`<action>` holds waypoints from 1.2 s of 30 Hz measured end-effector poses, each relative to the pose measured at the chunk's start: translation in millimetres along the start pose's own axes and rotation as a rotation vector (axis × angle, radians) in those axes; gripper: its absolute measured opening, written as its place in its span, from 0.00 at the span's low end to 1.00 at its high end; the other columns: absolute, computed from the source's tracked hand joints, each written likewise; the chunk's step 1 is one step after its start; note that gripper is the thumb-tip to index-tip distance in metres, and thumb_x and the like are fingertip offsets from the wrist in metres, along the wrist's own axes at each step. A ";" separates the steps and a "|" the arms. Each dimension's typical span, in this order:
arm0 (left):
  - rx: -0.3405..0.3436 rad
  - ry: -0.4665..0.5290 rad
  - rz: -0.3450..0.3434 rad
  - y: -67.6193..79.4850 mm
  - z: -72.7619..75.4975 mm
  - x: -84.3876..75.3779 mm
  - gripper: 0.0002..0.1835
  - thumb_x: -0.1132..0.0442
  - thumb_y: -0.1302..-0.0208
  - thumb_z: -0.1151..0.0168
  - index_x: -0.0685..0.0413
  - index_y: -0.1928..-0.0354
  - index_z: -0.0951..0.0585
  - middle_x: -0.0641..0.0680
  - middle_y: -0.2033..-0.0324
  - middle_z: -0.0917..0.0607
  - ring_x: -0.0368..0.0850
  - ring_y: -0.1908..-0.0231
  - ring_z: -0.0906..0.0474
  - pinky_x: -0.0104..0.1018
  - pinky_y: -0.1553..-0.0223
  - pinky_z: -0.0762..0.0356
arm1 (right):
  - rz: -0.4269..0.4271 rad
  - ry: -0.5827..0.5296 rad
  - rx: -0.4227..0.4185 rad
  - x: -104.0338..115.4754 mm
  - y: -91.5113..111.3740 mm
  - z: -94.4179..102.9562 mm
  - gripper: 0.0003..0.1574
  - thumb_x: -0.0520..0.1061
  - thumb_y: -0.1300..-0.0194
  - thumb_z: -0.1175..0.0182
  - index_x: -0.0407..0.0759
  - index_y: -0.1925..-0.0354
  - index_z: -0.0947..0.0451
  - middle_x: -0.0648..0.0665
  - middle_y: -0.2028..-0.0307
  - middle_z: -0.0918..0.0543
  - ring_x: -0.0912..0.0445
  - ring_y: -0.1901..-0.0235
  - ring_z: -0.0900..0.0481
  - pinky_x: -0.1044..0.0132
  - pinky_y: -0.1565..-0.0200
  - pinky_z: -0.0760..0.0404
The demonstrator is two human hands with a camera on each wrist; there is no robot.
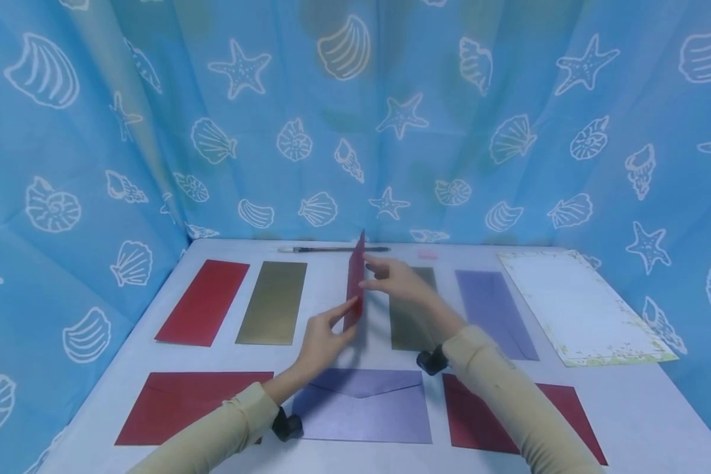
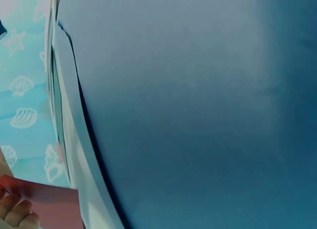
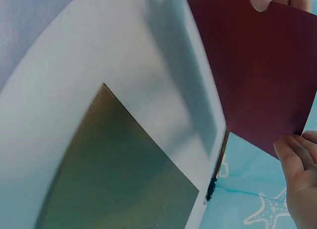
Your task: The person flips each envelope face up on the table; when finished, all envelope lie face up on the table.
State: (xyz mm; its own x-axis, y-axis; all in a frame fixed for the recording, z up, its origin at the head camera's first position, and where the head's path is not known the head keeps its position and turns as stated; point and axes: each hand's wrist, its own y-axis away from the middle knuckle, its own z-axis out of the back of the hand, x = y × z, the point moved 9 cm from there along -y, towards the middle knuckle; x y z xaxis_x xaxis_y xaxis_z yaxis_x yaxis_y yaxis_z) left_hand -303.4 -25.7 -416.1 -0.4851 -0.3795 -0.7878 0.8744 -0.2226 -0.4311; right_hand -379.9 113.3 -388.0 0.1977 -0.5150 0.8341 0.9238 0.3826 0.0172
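Observation:
A dark red envelope (image 1: 355,280) stands on edge above the middle of the table, nearly edge-on in the head view. My left hand (image 1: 326,339) pinches it at its near end, while my right hand (image 1: 399,280) holds it toward the far end. One broad red face of the envelope (image 3: 262,75) shows in the right wrist view, with right-hand fingers (image 3: 297,155) at its lower corner and left fingertips (image 3: 261,0) at the top edge. In the left wrist view, part of the red envelope (image 2: 57,202) and some fingers (image 2: 17,211) appear low at the left.
Around the hands lie red envelopes (image 1: 204,303) (image 1: 180,405) (image 1: 569,408), gold ones (image 1: 272,303) (image 1: 405,322) and purple ones (image 1: 361,415) (image 1: 492,309). A bordered sheet (image 1: 586,306) is at right. Behind are a paintbrush (image 1: 326,249), a small pink piece (image 1: 428,254) and a blue curtain (image 1: 355,118).

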 end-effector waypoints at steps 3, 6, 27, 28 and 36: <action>-0.003 -0.040 0.011 1.6 6.8 1.0 0.28 0.73 0.45 0.33 0.54 0.40 0.22 0.58 0.47 0.18 0.53 0.73 0.21 0.37 0.67 0.21 | 0.026 0.001 -0.015 -0.1 0.0 -2.0 0.47 0.53 0.38 0.35 0.49 0.27 0.44 0.46 0.30 0.37 0.47 0.33 0.37 0.49 0.37 0.34; 0.003 -0.071 0.010 2.8 11.5 2.5 0.27 0.71 0.45 0.33 0.52 0.41 0.21 0.58 0.50 0.16 0.52 0.80 0.28 0.30 0.78 0.30 | 0.019 -0.022 -0.023 -3.6 0.8 -5.1 0.47 0.53 0.37 0.35 0.49 0.27 0.44 0.49 0.30 0.38 0.49 0.33 0.36 0.52 0.37 0.33; 0.309 -0.360 -0.085 2.8 -5.2 9.7 0.24 0.63 0.45 0.28 0.52 0.44 0.18 0.55 0.48 0.17 0.47 0.54 0.18 0.36 0.55 0.20 | 0.033 0.127 0.040 -38.2 13.9 -20.8 0.44 0.52 0.36 0.36 0.41 0.28 0.41 0.37 0.33 0.34 0.42 0.34 0.36 0.47 0.37 0.34; 0.323 -0.375 -0.089 2.9 -6.4 10.0 0.24 0.63 0.45 0.28 0.53 0.44 0.18 0.55 0.48 0.17 0.47 0.53 0.18 0.37 0.54 0.20 | 0.029 0.143 0.041 -39.6 13.9 -21.9 0.44 0.52 0.36 0.36 0.41 0.29 0.41 0.37 0.33 0.34 0.42 0.34 0.36 0.47 0.37 0.34; 0.396 -0.524 -0.145 2.2 -19.4 11.6 0.21 0.63 0.46 0.27 0.52 0.48 0.16 0.52 0.54 0.14 0.45 0.56 0.18 0.38 0.54 0.20 | -0.035 0.273 0.026 -52.4 11.2 -32.8 0.43 0.48 0.39 0.34 0.43 0.29 0.38 0.39 0.34 0.31 0.43 0.35 0.35 0.47 0.39 0.31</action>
State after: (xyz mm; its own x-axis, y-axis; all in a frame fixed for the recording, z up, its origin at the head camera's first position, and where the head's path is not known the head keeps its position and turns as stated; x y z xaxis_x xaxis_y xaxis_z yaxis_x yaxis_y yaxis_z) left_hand -306.9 -13.2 -434.7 -0.6262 -0.6844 -0.3735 0.7781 -0.5789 -0.2436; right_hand -369.1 119.4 -449.6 0.2502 -0.7142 0.6536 0.9236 0.3785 0.0600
